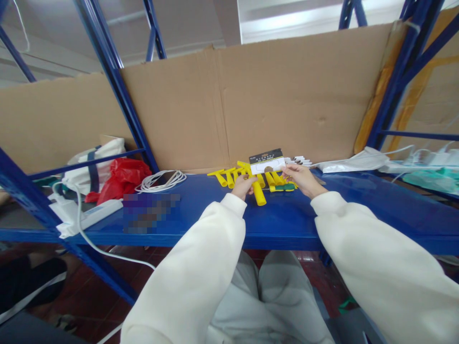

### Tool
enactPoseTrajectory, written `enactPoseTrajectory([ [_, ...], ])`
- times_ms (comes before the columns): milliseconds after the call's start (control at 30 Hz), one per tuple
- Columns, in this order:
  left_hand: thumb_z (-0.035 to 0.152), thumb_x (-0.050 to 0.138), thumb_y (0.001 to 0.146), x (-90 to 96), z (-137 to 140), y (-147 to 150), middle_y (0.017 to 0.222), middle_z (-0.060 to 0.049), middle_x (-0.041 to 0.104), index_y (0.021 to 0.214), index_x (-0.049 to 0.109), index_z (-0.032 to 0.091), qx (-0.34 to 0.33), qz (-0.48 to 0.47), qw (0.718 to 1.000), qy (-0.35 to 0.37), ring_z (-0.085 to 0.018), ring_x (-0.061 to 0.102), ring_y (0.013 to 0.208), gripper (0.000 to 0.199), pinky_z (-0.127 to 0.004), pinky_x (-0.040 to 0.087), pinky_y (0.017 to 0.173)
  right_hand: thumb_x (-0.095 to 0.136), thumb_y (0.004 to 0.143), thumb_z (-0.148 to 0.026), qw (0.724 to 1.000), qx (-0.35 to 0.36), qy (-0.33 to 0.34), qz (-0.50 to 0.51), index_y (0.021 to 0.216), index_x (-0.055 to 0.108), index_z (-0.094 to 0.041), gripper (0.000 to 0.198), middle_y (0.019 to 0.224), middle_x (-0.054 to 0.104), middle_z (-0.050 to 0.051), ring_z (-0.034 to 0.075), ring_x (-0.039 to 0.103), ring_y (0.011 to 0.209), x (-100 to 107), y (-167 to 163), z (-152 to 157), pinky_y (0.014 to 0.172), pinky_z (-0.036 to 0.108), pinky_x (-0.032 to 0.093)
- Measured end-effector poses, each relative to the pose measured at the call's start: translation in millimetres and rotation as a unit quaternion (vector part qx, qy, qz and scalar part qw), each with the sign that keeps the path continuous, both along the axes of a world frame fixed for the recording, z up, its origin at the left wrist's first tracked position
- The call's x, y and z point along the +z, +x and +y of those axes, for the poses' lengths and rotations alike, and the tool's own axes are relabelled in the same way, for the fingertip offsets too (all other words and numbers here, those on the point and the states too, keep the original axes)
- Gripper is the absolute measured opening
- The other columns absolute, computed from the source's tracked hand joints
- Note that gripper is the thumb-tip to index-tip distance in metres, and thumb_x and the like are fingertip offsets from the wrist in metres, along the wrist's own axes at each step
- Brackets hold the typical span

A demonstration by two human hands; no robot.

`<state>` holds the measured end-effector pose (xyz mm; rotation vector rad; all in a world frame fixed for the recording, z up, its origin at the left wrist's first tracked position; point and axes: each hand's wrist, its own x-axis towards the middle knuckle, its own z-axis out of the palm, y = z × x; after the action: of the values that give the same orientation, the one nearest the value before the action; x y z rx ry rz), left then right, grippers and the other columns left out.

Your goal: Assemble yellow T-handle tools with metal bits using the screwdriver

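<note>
My left hand (244,186) is closed around a yellow T-shaped tool with a thick round handle (259,195), which points down toward me. In my right hand (301,178) the fingers pinch the corner of a black-and-white printed card (267,162). The card stands upright just above the yellow tool; whether the two touch I cannot tell. Behind my hands lie several more yellow T-shaped tools (219,178) in a row. A green-and-yellow handle (283,188) rests close to my right hand. Several white cards (300,161) are stacked behind it.
The blue shelf (204,220) has a cardboard back panel (272,95). On the left are a coiled white cable (161,181), a red plastic bag (124,177) and a power strip (95,215). A white plastic packet (353,161) lies at the right.
</note>
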<state>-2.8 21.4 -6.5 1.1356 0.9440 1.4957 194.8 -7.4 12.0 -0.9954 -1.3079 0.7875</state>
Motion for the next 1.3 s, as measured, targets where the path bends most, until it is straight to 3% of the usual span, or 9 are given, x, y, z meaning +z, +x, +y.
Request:
enactPoseTrajectory([
  [67,0.011,0.074,0.080,6.8,-2.9,-1.0,0.056,0.008,0.049,0.081,0.055,0.019,0.004,-0.013,0.999,-0.037,-0.004,0.038,0.038,0.020,-0.015,0.027,0.038,0.087,0.055,-0.058,1.000,0.006,0.004,0.010,0.070,0.063,-0.022,0.046,0.062,0.057,-0.003,0.012,0.052,0.059,1.0,0.4,-0.6,0.056,0.025,0.044],
  [133,0.015,0.073,0.084,14.3,-5.7,-3.8,0.056,0.010,0.045,0.077,0.048,0.020,0.040,-0.068,0.996,-0.038,-0.003,0.035,0.036,0.026,-0.013,0.022,0.037,0.086,0.054,-0.060,1.000,0.013,0.007,0.013,0.070,0.061,-0.022,0.048,0.061,0.055,-0.004,0.011,0.050,0.059,1.3,0.8,-0.8,0.055,0.025,0.042],
  [400,0.033,0.064,0.094,27.2,-7.1,-15.5,0.056,0.011,0.041,0.089,0.050,0.021,0.157,-0.147,0.975,-0.051,-0.005,0.040,0.036,0.019,-0.016,0.025,0.036,0.087,0.049,-0.062,0.998,0.032,0.018,0.045,0.067,0.054,-0.022,0.055,0.059,0.052,-0.006,0.009,0.048,0.060,-0.2,4.2,2.7,0.057,0.022,0.041],
  [633,0.019,0.052,0.101,29.0,-6.8,-16.3,0.063,0.007,0.050,0.093,0.051,0.019,0.211,-0.218,0.952,-0.046,-0.005,0.050,0.039,0.008,-0.016,0.029,0.039,0.084,0.062,-0.058,0.998,0.030,0.041,0.035,0.069,0.055,-0.022,0.047,0.058,0.050,-0.006,0.010,0.048,0.057,-4.6,13.0,12.9,0.055,0.023,0.041],
  [900,0.023,0.051,0.102,31.7,-10.0,-15.0,0.069,0.003,0.057,0.097,0.054,0.019,0.161,-0.216,0.961,-0.064,-0.010,0.062,0.047,0.007,-0.018,0.034,0.041,0.087,0.063,-0.056,0.997,0.067,0.019,0.030,0.068,0.057,-0.022,0.046,0.062,0.058,-0.004,0.010,0.053,0.060,-2.7,8.7,6.8,0.056,0.023,0.044],
  [1067,0.024,0.056,0.099,30.9,-11.2,-12.0,0.061,0.005,0.056,0.091,0.056,0.018,0.087,-0.165,0.978,-0.096,-0.008,0.059,0.044,0.010,-0.016,0.033,0.042,0.087,0.064,-0.055,0.994,0.104,-0.011,-0.013,0.070,0.061,-0.021,0.043,0.072,0.068,0.000,0.012,0.061,0.067,-3.8,5.3,2.0,0.061,0.024,0.047],
  [1167,0.026,0.067,0.093,28.9,-11.2,-11.1,0.059,0.006,0.056,0.085,0.056,0.017,0.060,-0.138,0.984,-0.094,-0.006,0.054,0.041,0.016,-0.016,0.033,0.044,0.085,0.067,-0.056,0.994,0.104,-0.013,-0.030,0.072,0.063,-0.020,0.042,0.076,0.072,0.003,0.014,0.064,0.071,-5.2,5.7,2.0,0.065,0.026,0.049],
  [1300,0.024,0.067,0.093,26.8,-9.9,-12.6,0.059,0.004,0.059,0.085,0.057,0.016,0.031,-0.121,0.988,-0.090,-0.006,0.053,0.042,0.015,-0.017,0.034,0.044,0.084,0.069,-0.057,0.994,0.101,-0.018,-0.035,0.073,0.064,-0.020,0.042,0.078,0.074,0.005,0.017,0.068,0.075,-5.2,6.9,1.9,0.070,0.028,0.052],
])
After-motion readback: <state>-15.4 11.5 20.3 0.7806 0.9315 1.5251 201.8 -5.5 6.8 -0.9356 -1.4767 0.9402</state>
